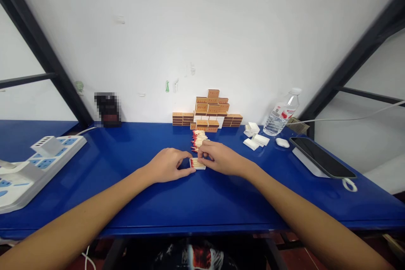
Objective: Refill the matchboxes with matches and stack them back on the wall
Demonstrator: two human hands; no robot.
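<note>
A small white matchbox tray with red-tipped matches in it sits on the blue table. My left hand grips the tray's left end between thumb and index finger. Over the tray's right end, the fingers of my right hand are pinched together at the matches; what lies between the fingertips is hidden. Just behind the tray is a loose pile of matches, heads to the left, partly covered by my right hand. Farther back, orange-brown matchboxes are stacked in a stepped pile against the wall.
White empty trays, a water bottle, a white earphone case and a phone lie or stand to the right. At left are a power strip and a dark pixelated object. The table ends in front of me.
</note>
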